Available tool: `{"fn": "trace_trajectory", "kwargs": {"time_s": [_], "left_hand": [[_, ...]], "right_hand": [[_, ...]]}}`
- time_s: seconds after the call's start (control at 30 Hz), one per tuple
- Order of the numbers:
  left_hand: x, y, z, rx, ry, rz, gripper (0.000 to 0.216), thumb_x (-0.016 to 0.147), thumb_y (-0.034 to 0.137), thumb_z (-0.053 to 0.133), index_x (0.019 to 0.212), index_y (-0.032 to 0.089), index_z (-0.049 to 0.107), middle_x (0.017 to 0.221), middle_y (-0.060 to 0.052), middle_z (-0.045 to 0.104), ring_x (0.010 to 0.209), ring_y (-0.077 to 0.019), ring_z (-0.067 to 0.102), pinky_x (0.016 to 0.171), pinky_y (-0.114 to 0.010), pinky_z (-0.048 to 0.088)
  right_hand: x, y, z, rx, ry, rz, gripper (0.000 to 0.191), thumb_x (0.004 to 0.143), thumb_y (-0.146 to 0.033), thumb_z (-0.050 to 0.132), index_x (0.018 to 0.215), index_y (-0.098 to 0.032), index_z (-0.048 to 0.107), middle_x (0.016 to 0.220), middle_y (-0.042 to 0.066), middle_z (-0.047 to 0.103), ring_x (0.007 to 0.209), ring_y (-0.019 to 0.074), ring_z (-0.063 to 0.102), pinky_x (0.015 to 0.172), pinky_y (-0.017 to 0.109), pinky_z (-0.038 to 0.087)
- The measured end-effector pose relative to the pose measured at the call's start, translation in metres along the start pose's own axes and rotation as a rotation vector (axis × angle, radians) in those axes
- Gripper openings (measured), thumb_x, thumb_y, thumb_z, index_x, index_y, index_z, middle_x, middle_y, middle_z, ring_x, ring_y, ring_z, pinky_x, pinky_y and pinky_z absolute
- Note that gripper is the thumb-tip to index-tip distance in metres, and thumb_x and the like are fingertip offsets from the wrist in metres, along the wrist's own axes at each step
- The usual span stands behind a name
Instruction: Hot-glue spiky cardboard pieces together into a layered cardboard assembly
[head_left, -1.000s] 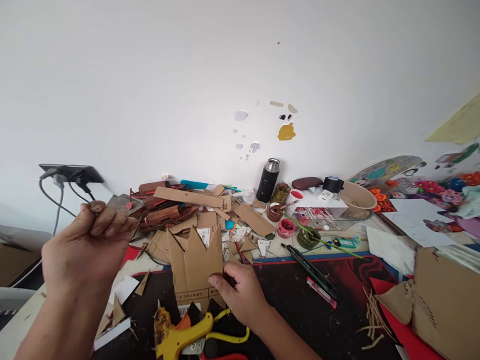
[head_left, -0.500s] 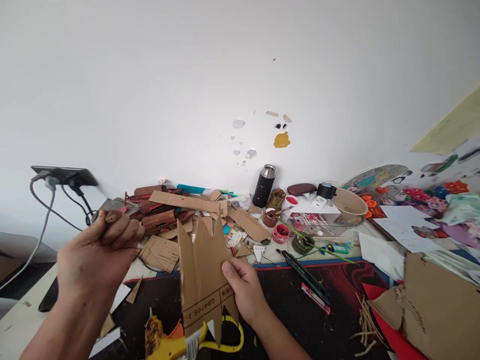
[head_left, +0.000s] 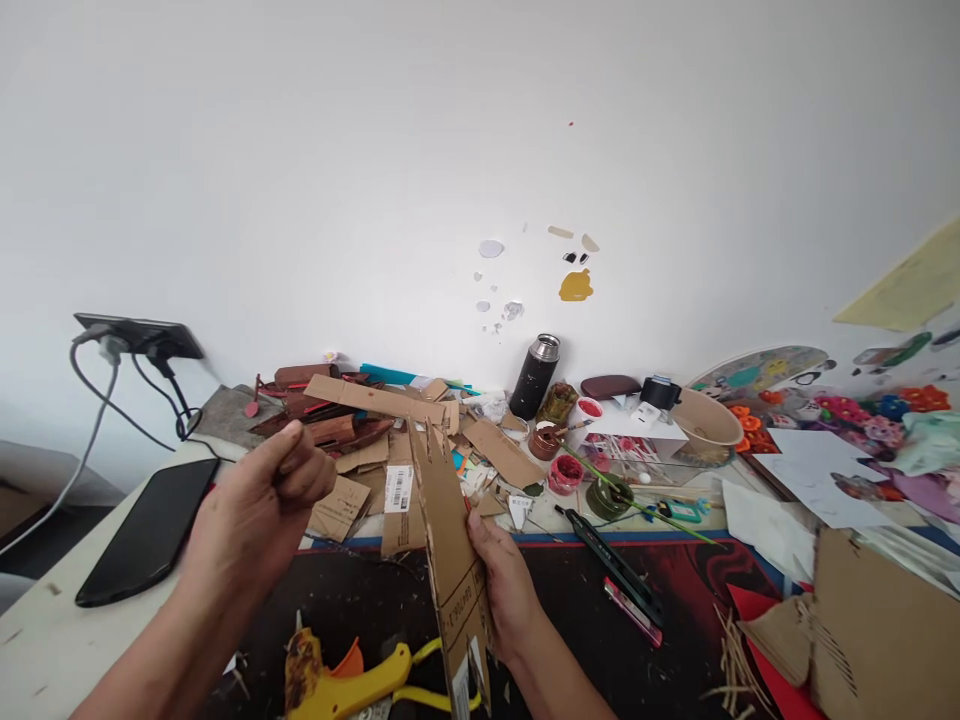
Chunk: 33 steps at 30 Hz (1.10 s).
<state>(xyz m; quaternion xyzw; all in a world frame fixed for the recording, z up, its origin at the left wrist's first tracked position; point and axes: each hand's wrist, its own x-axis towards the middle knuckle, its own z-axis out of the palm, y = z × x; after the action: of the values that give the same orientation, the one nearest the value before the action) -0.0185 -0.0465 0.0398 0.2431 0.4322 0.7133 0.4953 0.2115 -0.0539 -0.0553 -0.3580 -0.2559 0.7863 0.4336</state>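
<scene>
My right hand [head_left: 504,585] grips a brown cardboard piece with pointed cut-outs [head_left: 450,550], held upright and turned nearly edge-on to me over the dark cutting mat [head_left: 675,590]. My left hand [head_left: 259,505] hovers to the left of the cardboard with its fingers curled in; whether anything is in them I cannot make out. A yellow glue gun [head_left: 352,680] lies on the mat below both hands.
A pile of cardboard scraps [head_left: 375,420] lies at the back. A black phone [head_left: 146,530] sits at left under a wall socket with cables [head_left: 139,340]. A black flask [head_left: 535,375], paint pots [head_left: 562,470], a bowl [head_left: 705,420] and a utility knife [head_left: 607,550] stand right. Large cardboard [head_left: 877,620] lies far right.
My right hand lifted the cardboard piece and turned it from facing me to nearly edge-on. My left hand drifted right, staying curled. The view shifted, and the phone came into sight.
</scene>
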Motion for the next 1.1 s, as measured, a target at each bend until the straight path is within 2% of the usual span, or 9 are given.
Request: {"fn": "trace_trajectory", "kwargs": {"time_s": [0.13, 0.27, 0.4, 0.5, 0.57, 0.63, 0.8, 0.93, 1.1], "left_hand": [[0.001, -0.012, -0.001, 0.171, -0.098, 0.060, 0.071, 0.088, 0.065, 0.086, 0.058, 0.024, 0.036, 0.058, 0.008, 0.020, 0.055, -0.0128, 0.013, 0.049, -0.028, 0.026], [0.002, -0.021, -0.008, 0.364, -0.170, 0.131, 0.072, 0.087, 0.080, 0.082, 0.060, 0.023, 0.047, 0.062, 0.004, 0.035, 0.059, -0.0141, 0.027, 0.054, -0.030, 0.029], [0.002, -0.022, -0.015, 0.579, -0.243, 0.177, 0.064, 0.095, 0.079, 0.073, 0.067, 0.023, 0.059, 0.067, 0.000, 0.051, 0.064, -0.0171, 0.042, 0.060, -0.030, 0.038], [0.000, -0.019, -0.012, 0.653, -0.285, 0.193, 0.055, 0.091, 0.075, 0.079, 0.072, 0.024, 0.069, 0.069, -0.003, 0.061, 0.067, -0.0199, 0.053, 0.063, -0.031, 0.046], [-0.002, -0.016, -0.007, 0.624, -0.291, 0.187, 0.047, 0.085, 0.071, 0.086, 0.089, 0.026, 0.078, 0.079, -0.005, 0.070, 0.075, -0.0234, 0.062, 0.069, -0.033, 0.053], [-0.004, -0.014, -0.002, 0.588, -0.287, 0.167, 0.050, 0.082, 0.072, 0.088, 0.102, 0.027, 0.081, 0.087, -0.007, 0.075, 0.081, -0.0262, 0.067, 0.073, -0.035, 0.056], [-0.009, -0.008, 0.005, 0.646, -0.285, 0.123, 0.062, 0.089, 0.086, 0.072, 0.079, 0.025, 0.074, 0.076, -0.005, 0.067, 0.072, -0.0236, 0.059, 0.066, -0.033, 0.052], [-0.012, -0.003, 0.009, 0.641, -0.277, 0.096, 0.069, 0.081, 0.094, 0.072, 0.077, 0.025, 0.072, 0.074, -0.005, 0.066, 0.070, -0.0235, 0.057, 0.062, -0.032, 0.051], [-0.012, -0.003, 0.007, 0.612, -0.268, 0.063, 0.064, 0.083, 0.087, 0.077, 0.071, 0.024, 0.068, 0.069, -0.003, 0.064, 0.065, -0.0214, 0.055, 0.061, -0.031, 0.048]], "right_hand": [[-0.002, 0.005, -0.003, -0.052, -0.034, 0.036, 0.068, 0.071, -0.078, 0.099, 0.095, -0.016, 0.087, 0.083, 0.011, 0.085, 0.088, 0.0335, 0.084, 0.083, 0.042, 0.066], [0.001, 0.019, -0.011, -0.116, -0.008, 0.042, 0.067, 0.072, -0.081, 0.096, 0.090, -0.017, 0.086, 0.077, 0.008, 0.083, 0.079, 0.0303, 0.082, 0.072, 0.037, 0.063], [0.004, 0.027, -0.017, -0.117, 0.051, 0.048, 0.071, 0.064, -0.082, 0.099, 0.091, -0.017, 0.088, 0.077, 0.008, 0.082, 0.068, 0.0246, 0.076, 0.065, 0.033, 0.059], [0.003, 0.025, -0.019, -0.136, 0.038, 0.067, 0.072, 0.067, -0.080, 0.099, 0.098, -0.016, 0.089, 0.081, 0.008, 0.083, 0.069, 0.0232, 0.075, 0.065, 0.032, 0.058], [0.001, 0.021, -0.020, -0.148, 0.029, 0.081, 0.070, 0.069, -0.079, 0.100, 0.099, -0.016, 0.089, 0.081, 0.008, 0.083, 0.070, 0.0230, 0.075, 0.066, 0.031, 0.058], [-0.001, 0.019, -0.019, -0.161, 0.034, 0.094, 0.070, 0.068, -0.079, 0.100, 0.097, -0.016, 0.088, 0.081, 0.008, 0.083, 0.070, 0.0222, 0.075, 0.067, 0.031, 0.058], [-0.003, 0.020, -0.014, -0.182, 0.016, 0.093, 0.072, 0.067, -0.080, 0.100, 0.097, -0.016, 0.088, 0.081, 0.008, 0.084, 0.074, 0.0232, 0.077, 0.071, 0.031, 0.059], [-0.004, 0.019, -0.008, -0.188, -0.044, 0.092, 0.072, 0.068, -0.084, 0.096, 0.089, -0.016, 0.086, 0.077, 0.010, 0.083, 0.071, 0.0263, 0.078, 0.068, 0.034, 0.059], [-0.006, 0.015, -0.002, -0.226, -0.142, 0.088, 0.073, 0.073, -0.086, 0.092, 0.089, -0.015, 0.086, 0.077, 0.011, 0.082, 0.083, 0.0322, 0.082, 0.080, 0.041, 0.063]]}}
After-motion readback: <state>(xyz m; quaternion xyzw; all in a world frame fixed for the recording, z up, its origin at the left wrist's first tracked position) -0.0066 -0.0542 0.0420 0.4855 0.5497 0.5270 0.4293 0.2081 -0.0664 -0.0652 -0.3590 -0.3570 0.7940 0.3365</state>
